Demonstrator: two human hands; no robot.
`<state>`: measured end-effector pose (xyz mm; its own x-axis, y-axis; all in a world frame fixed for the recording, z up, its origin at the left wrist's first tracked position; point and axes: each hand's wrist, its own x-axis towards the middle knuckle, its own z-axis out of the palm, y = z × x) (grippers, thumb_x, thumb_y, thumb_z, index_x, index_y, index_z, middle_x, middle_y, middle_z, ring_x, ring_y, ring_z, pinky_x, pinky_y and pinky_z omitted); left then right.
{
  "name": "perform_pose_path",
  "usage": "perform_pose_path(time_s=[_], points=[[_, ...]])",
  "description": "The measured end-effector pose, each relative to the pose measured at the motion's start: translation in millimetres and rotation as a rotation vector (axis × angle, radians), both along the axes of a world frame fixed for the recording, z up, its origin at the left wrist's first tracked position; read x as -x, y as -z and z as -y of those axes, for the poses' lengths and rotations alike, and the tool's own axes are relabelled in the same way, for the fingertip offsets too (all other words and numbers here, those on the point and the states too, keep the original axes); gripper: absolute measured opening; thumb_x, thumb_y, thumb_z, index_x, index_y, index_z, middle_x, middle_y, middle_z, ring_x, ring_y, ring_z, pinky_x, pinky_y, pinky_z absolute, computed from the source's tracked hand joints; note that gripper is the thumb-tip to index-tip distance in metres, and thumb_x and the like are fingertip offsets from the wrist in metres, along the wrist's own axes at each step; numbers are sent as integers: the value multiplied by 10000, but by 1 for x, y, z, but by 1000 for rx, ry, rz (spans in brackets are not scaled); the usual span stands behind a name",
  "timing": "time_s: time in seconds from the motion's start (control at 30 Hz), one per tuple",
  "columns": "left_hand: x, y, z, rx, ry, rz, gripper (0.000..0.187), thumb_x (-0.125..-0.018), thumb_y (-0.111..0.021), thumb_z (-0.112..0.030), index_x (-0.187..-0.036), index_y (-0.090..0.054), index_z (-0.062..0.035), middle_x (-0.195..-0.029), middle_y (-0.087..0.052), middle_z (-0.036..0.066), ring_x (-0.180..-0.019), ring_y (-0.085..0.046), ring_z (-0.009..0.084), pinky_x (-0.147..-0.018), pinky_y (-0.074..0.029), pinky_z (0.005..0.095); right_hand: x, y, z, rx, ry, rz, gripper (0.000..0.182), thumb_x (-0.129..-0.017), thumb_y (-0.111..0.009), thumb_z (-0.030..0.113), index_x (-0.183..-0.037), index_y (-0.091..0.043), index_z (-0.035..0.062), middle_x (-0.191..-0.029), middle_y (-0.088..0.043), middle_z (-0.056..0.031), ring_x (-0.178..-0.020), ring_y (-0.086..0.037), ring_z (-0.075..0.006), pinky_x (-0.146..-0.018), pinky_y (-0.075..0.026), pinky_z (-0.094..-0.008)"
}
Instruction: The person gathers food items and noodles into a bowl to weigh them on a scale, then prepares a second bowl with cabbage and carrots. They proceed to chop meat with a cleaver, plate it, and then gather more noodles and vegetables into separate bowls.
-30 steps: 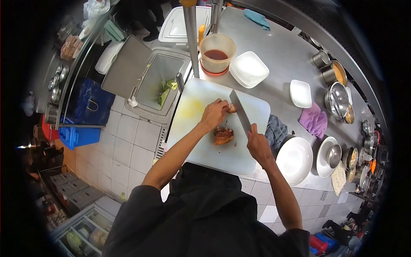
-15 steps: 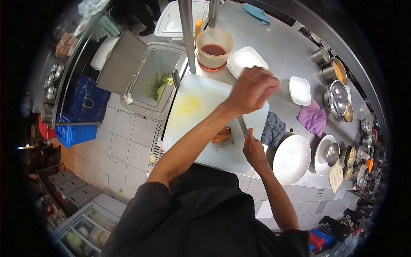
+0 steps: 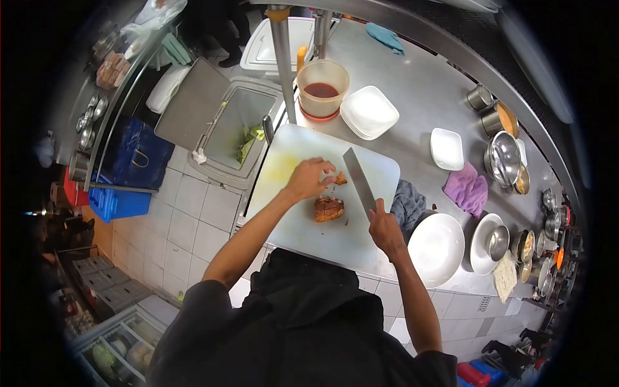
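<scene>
My right hand [image 3: 387, 233] is wrapped round the handle of a broad-bladed kitchen knife [image 3: 361, 182]. Its blade points up and left across the right part of the white cutting board [image 3: 290, 226]. A browned piece of cooked meat [image 3: 329, 209], cut flat on its upper side, lies mid-board left of the knife. Just beyond it is a smaller scrap of meat [image 3: 340, 178]. My left hand [image 3: 311, 178] hovers beside that scrap, fingers bent and apart, with nothing visible in them. A yellow stain marks the board's left part.
Stacked white dishes [image 3: 371, 111] and a tub of dark red liquid [image 3: 321, 87] stand behind the board. To the right lie a grey cloth [image 3: 407, 204], a purple cloth [image 3: 467, 189] and a large white bowl [image 3: 436, 250]. An open bin [image 3: 222, 138] holding leaves stands left.
My left hand has come from above the board's upper right side down and left to the small meat scrap. The knife blade, partly hidden before, now shows fully.
</scene>
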<state>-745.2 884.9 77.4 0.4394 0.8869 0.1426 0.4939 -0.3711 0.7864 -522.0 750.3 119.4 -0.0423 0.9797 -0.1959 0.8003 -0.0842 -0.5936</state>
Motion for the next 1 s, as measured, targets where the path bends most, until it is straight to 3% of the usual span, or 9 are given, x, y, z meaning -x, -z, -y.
perform_pose_path(time_s=[0.07, 0.13, 0.5, 0.77, 0.9, 1.0], points=[[3, 15, 2, 12, 63, -123, 94, -829, -666, -126, -892, -626, -68, -869, -662, 82, -768, -631, 267, -728, -506, 352, 6, -12, 1, -2, 13, 3, 199, -954, -475, 113, -1048, -343, -3, -600, -555, -300, -612, -576, -500, -519, -421, -575], [-7, 22, 4, -115, 87, -31, 109, -809, -648, -106, -904, -650, -54, -838, -659, 133, -740, -633, 314, -682, -506, 400, 10, -22, 7, 44, 18, 44, 183, -961, -466, 115, -1039, -344, 3, -595, -559, -290, -601, -585, -487, -520, -433, -572], [-18, 28, 7, -38, -3, -48, 42, -792, -628, -61, -825, -634, -36, -780, -662, 133, -745, -629, 324, -686, -503, 418, 20, -16, 25, 43, -64, 136, 143, -945, -444, 86, -1034, -355, 16, -561, -564, -240, -535, -602, -431, -453, -473, -522], [-19, 25, 6, -78, -33, -24, 47, -783, -643, -48, -826, -661, -54, -784, -671, 125, -755, -629, 320, -692, -502, 411, 21, 14, 10, 31, -10, 56, 258, -927, -503, 89, -1100, -334, -4, -633, -566, -323, -630, -578, -513, -532, -451, -577], [-18, 19, 9, -39, -22, -54, 51, -794, -660, -67, -840, -660, -46, -789, -678, 117, -741, -629, 294, -697, -506, 386, -3, 7, 8, -62, -38, -39, 331, -914, -517, 101, -1167, -350, -31, -643, -581, -298, -619, -591, -483, -554, -467, -563], [-15, 25, 10, 4, -35, -60, 65, -808, -668, -86, -849, -656, -36, -781, -680, 108, -744, -634, 275, -703, -507, 368, -19, -11, 14, -119, 79, -55, 272, -926, -511, 117, -1141, -377, 19, -684, -602, -289, -684, -595, -498, -624, -460, -579]])
